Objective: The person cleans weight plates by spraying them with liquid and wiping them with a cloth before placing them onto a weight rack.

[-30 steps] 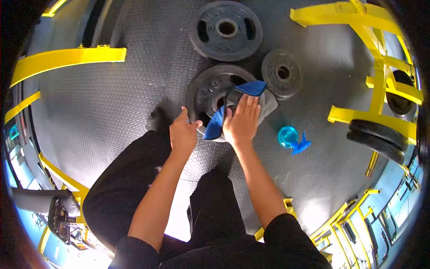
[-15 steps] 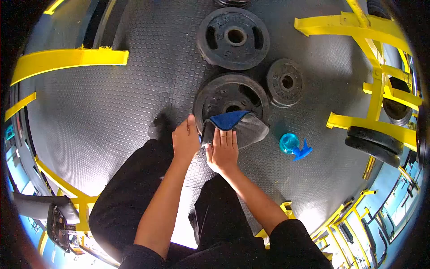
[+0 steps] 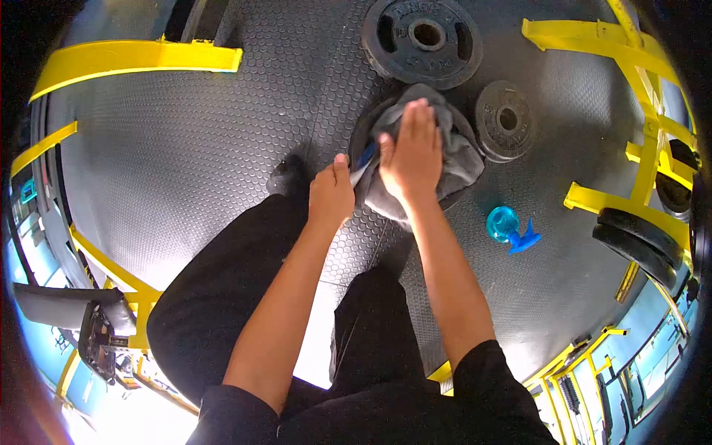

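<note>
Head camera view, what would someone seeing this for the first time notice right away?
At centre, the right hand presses a grey cloth flat over a weight plate lying on the studded rubber floor, while the left hand rests at the plate's near edge. Two more plates, a large plate and a small plate, lie beyond, and a blue spray bottle stands to the right.

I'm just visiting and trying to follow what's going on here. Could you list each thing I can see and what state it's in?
Cloth: spread over a weight plate, pressed flat.
Covered weight plate: lying flat, mostly hidden.
Right hand: open, palm down on the cloth.
Left hand: at the plate's edge, grip unclear.
Large weight plate: flat, uncovered.
Small weight plate: flat, uncovered.
Spray bottle: on the floor, untouched.
</note>
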Available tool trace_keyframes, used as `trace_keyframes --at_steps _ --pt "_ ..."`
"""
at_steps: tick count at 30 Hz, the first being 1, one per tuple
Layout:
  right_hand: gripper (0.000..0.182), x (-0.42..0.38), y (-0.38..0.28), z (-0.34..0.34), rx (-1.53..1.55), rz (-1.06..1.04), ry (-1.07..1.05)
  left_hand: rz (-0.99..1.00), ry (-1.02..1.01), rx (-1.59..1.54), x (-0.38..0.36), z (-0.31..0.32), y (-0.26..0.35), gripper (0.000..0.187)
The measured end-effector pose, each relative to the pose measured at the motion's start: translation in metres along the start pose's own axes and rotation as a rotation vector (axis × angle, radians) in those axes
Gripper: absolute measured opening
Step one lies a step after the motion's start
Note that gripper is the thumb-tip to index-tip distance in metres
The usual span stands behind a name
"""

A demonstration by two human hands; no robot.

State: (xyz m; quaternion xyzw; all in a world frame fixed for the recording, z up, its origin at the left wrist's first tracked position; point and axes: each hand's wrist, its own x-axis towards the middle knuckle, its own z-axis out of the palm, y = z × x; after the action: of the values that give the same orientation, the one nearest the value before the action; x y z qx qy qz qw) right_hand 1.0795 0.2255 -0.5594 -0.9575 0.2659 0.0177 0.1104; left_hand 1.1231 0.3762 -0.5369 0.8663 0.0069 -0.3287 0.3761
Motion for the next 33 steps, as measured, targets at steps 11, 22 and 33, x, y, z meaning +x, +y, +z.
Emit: trace_keyframes --at_steps 11,22,33 --pt "0.070 -0.049 -0.056 0.012 0.169 -0.103 -0.017 0.249 -0.432 0.657 0.020 -0.101 0.112 0.048" --pt "0.070 -0.155 0.046 0.009 0.033 0.125 -0.063 0.098 -0.635 0.369 0.019 -0.049 0.061 0.063" --pt "0.051 0.048 0.060 -0.002 0.007 0.150 0.137 -0.219 -0.650 -0.246 0.035 -0.047 0.046 0.081"
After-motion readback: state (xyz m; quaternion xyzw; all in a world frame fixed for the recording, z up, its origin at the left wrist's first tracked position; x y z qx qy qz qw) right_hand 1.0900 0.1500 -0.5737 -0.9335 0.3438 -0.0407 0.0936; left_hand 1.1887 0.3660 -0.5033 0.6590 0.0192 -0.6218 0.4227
